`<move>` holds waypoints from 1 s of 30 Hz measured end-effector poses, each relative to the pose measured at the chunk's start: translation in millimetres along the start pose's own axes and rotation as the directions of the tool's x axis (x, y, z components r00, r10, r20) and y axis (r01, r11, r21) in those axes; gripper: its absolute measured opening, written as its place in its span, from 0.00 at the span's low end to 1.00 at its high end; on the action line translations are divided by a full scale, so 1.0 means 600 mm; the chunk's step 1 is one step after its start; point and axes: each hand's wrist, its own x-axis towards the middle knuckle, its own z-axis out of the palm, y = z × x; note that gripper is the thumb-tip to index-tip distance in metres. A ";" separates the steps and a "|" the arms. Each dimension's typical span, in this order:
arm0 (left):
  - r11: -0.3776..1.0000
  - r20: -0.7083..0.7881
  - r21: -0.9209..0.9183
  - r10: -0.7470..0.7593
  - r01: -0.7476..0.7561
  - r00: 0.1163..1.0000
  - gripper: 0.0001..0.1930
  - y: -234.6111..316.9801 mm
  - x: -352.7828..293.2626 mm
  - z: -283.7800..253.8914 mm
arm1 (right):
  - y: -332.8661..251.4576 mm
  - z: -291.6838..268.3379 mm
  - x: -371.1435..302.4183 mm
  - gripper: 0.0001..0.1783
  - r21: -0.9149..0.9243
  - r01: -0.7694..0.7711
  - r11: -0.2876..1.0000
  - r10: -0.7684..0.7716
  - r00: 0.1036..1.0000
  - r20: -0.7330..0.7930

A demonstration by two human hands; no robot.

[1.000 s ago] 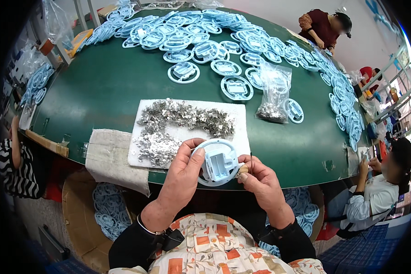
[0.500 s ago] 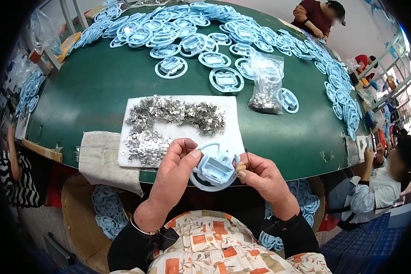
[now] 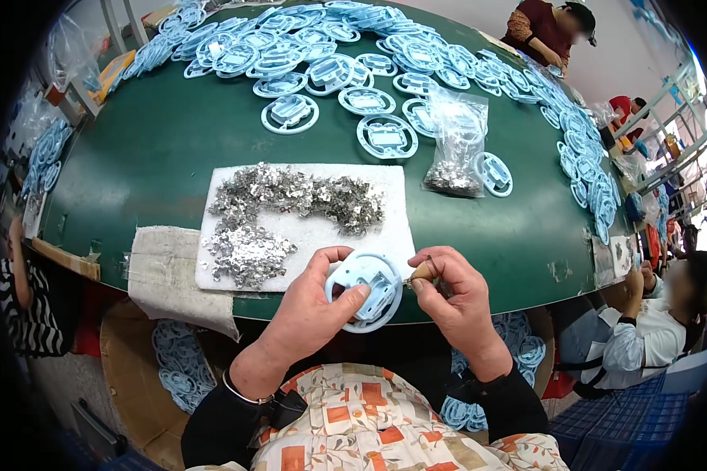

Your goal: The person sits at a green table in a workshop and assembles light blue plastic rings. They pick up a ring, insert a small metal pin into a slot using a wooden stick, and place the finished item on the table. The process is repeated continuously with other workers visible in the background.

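Note:
A light blue round plastic part with a ring rim and a boxy middle is gripped by my left hand, the thumb lying across its face. Close by its right edge, my right hand is closed on a small tool with a tan rounded handle. The tool's tip is too small to make out, and I cannot tell whether it touches the part. Just beyond my hands, heaps of small silvery metal clips lie on a white foam board.
A grey cloth lies left of the board. To the right stands a clear bag of metal pieces. Many blue parts are piled along the green table's far side. Cardboard boxes stand below. Other people sit around the table.
The blue part has been turned in my left hand, and my thumb now lies over its face. My right hand has shifted slightly up with the tan-handled tool.

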 end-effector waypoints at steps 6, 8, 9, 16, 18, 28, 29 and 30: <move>0.980 -0.060 -0.200 -0.025 0.012 0.998 0.26 -0.004 -0.002 0.013 | 0.019 0.041 -0.001 0.07 -0.136 0.092 0.986 -0.104 0.991 -0.087; 0.973 -0.082 -0.229 -0.019 0.000 0.996 0.25 -0.006 -0.003 0.014 | 0.026 0.048 0.001 0.07 -0.196 0.107 0.975 -0.129 0.986 -0.103; 0.976 -0.080 -0.217 -0.026 0.009 0.996 0.25 -0.004 -0.003 0.014 | 0.026 0.051 0.003 0.08 -0.237 0.130 0.963 -0.157 0.983 -0.100; 0.987 -0.072 -0.163 -0.010 -0.002 0.997 0.26 -0.009 -0.003 0.010 | 0.014 0.061 0.010 0.10 -0.490 0.199 0.849 -0.246 0.969 -0.032; 0.989 -0.058 -0.145 -0.028 0.020 0.998 0.26 -0.006 -0.004 0.008 | 0.002 0.061 0.013 0.10 -0.561 0.236 0.793 -0.279 0.960 0.010; 0.980 -0.012 -0.197 -0.044 0.041 0.999 0.26 -0.008 -0.002 0.006 | -0.007 0.044 -0.003 0.17 -0.435 0.156 0.887 -0.182 0.983 -0.018; 0.974 -0.010 -0.224 -0.048 0.045 0.999 0.26 -0.003 -0.001 0.006 | -0.004 0.046 -0.003 0.17 -0.390 0.147 0.909 -0.186 0.980 -0.065; 0.953 -0.007 -0.301 -0.041 0.037 0.999 0.27 0.000 -0.003 0.006 | 0.003 0.044 -0.004 0.17 -0.314 0.085 0.946 -0.121 0.988 -0.095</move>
